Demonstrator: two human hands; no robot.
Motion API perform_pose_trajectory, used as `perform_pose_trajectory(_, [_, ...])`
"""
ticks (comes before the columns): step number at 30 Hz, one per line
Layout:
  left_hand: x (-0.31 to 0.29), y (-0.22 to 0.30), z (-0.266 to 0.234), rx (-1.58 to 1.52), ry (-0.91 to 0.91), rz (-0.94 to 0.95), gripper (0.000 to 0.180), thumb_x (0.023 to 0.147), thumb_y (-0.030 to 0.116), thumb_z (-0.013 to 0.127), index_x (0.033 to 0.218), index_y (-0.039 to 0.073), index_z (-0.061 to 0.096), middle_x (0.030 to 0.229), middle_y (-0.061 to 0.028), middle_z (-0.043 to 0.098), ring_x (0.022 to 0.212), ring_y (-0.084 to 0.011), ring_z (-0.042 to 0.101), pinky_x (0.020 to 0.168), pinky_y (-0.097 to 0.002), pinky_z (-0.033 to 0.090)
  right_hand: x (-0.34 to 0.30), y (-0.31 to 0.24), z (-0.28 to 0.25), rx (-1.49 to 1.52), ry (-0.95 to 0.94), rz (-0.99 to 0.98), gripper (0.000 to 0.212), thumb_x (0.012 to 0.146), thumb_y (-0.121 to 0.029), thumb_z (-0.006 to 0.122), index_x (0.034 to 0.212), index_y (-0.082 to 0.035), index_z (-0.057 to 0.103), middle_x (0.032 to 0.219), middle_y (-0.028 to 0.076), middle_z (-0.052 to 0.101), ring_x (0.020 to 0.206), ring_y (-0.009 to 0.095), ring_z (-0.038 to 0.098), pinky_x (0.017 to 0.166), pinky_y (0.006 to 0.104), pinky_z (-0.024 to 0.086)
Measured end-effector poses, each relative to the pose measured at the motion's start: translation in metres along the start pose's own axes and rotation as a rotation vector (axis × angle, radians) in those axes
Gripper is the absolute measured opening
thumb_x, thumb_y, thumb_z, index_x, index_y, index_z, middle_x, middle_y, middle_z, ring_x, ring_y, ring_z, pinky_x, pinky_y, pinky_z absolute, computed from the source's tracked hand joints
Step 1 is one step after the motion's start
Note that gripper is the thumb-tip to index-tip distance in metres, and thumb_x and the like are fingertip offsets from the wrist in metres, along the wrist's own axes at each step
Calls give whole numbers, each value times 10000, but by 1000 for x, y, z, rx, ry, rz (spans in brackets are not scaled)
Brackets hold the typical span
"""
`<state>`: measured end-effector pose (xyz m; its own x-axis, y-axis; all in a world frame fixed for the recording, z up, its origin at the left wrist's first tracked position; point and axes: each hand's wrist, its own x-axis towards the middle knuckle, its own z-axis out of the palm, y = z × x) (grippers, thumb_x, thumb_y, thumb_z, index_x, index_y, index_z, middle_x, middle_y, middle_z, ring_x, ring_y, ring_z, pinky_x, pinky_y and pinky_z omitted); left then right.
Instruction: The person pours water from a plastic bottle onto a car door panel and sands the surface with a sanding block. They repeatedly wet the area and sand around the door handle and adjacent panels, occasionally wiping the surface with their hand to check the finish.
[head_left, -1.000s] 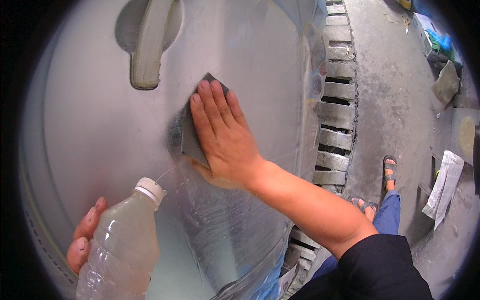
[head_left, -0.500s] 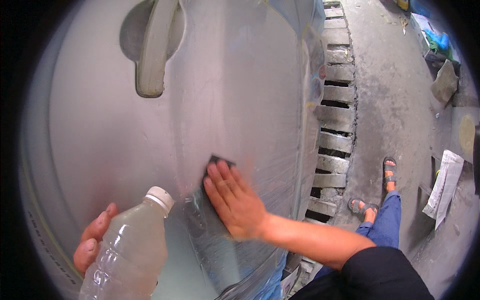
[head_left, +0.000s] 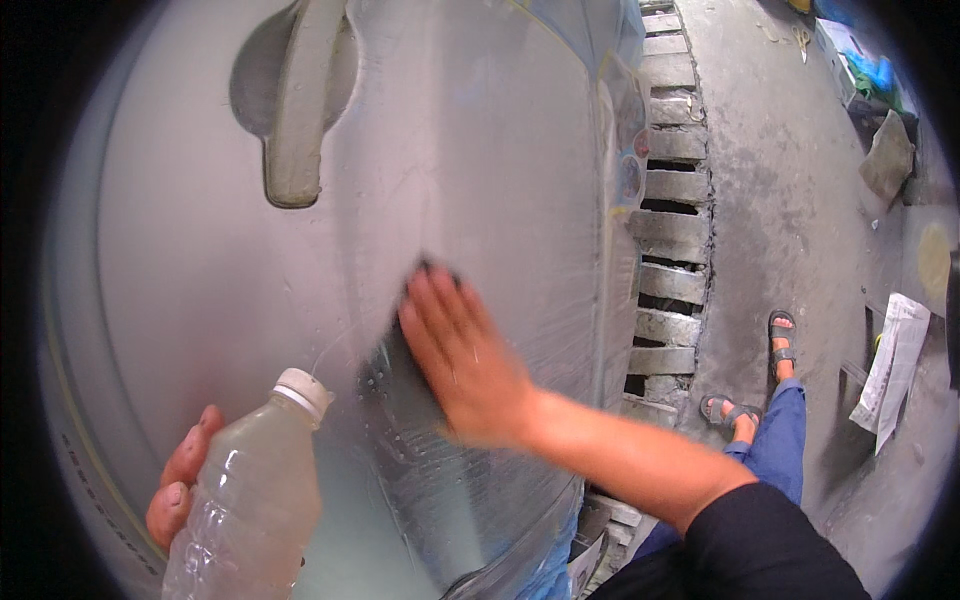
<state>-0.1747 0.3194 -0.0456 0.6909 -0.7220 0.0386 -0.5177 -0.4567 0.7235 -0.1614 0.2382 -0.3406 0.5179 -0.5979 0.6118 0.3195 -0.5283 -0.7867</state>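
Note:
My left hand [head_left: 185,465] is wrapped round a clear plastic bottle [head_left: 255,495] with a white cap [head_left: 302,392], tilted toward the panel. Cloudy liquid shows inside, and a thin stream seems to arc up from the cap. Fingers pointing up and held together, my right hand [head_left: 465,350] presses a piece of black sandpaper [head_left: 426,265] flat on a dull grey car door [head_left: 230,290]. Only the sandpaper's edges show beyond the fingertips; the palm hides the rest. Wet streaks and drops lie on the door around this hand. Above is the door handle [head_left: 295,150].
Plastic sheeting [head_left: 622,150] covers the body right of the door. A slatted drain grate [head_left: 670,235] runs along the concrete floor [head_left: 770,180]. Farther right lie newspaper [head_left: 890,365], a stone-like slab [head_left: 888,160] and scissors [head_left: 802,42]. My sandalled feet [head_left: 783,340] stand beside the grate.
My right hand has slid upward along the door with the sandpaper. The bottle in my left hand has shifted slightly left, and a thin stream now shows near its cap.

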Motion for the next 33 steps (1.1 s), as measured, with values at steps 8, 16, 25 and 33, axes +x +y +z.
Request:
perform_pose_trajectory(8, [-5,0,-2,25,10,4,426,894,299,594,1266,92,582,1398,-140,508,1236,-285,542,1057,-419,471,-52,-23,14,84,-133,-7,711,809,-236,536,1405,104,354,1531,310,220,1451,447,166,1184,527,137])
perform_pose_trajectory(16, [-5,-3,0,32,6,12,456,872,299,620,1283,109,559,1404,-142,497,1248,-290,529,1059,-425,468,26,10,-9,75,31,85,707,824,-241,544,1407,106,346,1530,305,228,1447,447,176,1182,519,152])
perform_pose_trajectory(25, [-11,-2,1,44,4,14,498,848,298,650,1301,128,533,1411,-144,485,1261,-295,513,1061,-433,465,27,16,-7,44,89,99,699,877,-292,464,1420,118,300,1500,332,272,1399,511,252,1160,567,156])
perform_pose_trajectory(33, [-8,-4,1,28,21,10,541,826,298,676,1318,145,511,1418,-145,474,1273,-300,500,1063,-439,462,-78,-29,11,76,-61,46,740,779,-204,533,1398,141,319,1473,361,278,1384,515,262,1148,569,201])
